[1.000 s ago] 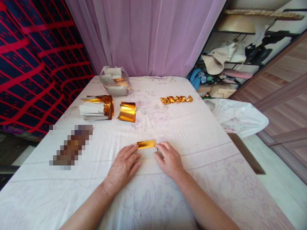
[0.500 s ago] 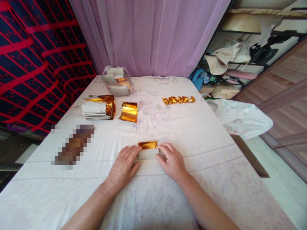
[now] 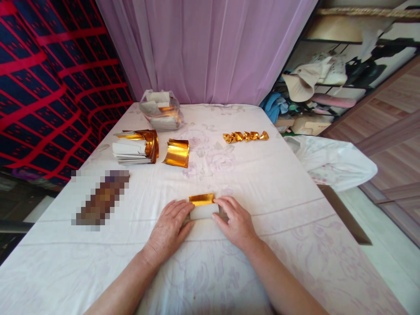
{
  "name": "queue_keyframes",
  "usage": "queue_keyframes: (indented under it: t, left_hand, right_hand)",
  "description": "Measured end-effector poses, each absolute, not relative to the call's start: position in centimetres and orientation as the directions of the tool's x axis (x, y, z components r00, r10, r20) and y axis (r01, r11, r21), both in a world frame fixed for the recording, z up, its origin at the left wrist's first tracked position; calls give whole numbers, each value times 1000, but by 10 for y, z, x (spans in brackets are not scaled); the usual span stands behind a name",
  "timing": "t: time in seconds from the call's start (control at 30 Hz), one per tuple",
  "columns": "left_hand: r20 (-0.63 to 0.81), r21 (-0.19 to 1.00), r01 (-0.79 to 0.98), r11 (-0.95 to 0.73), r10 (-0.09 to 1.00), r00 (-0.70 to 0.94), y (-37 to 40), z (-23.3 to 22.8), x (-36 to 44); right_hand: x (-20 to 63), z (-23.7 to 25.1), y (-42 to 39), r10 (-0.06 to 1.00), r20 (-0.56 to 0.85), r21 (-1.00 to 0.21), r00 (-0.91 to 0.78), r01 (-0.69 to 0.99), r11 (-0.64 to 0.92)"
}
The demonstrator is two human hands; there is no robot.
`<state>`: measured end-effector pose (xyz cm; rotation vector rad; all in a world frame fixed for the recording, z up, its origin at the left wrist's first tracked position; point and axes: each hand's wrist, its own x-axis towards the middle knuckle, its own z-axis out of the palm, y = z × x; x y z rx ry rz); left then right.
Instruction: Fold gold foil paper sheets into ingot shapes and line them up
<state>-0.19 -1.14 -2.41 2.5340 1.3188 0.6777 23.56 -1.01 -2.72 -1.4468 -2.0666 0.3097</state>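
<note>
Barely shifted, left hand (image 3: 171, 222) and right hand (image 3: 235, 222) pinch gold paper (image 3: 201, 200) on the floral tablecloth (image 3: 262, 175) before purple curtain (image 3: 203, 52).

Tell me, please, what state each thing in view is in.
Paper, partly folded, gold and pale faces showing
Left hand, curled, at its left end
Right hand, curled, at its right end
Small gold stack, bowed
Larger stack, bent, pale edges showing
Clear bag, bulging with contents
Gold twisted pieces, lined up
Tablecloth, spread
Curtain, hanging in folds
White plastic bag, puffed out
Pixelated item, state hidden
</note>
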Motion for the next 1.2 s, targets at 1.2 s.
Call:
queue_keyframes:
  t: [1.2]
  left_hand:
    - [288, 373, 694, -616, 788, 545, -10, -19, -3]
  right_hand:
    - [251, -7, -15, 791, 347, -527, -504, 593, 609]
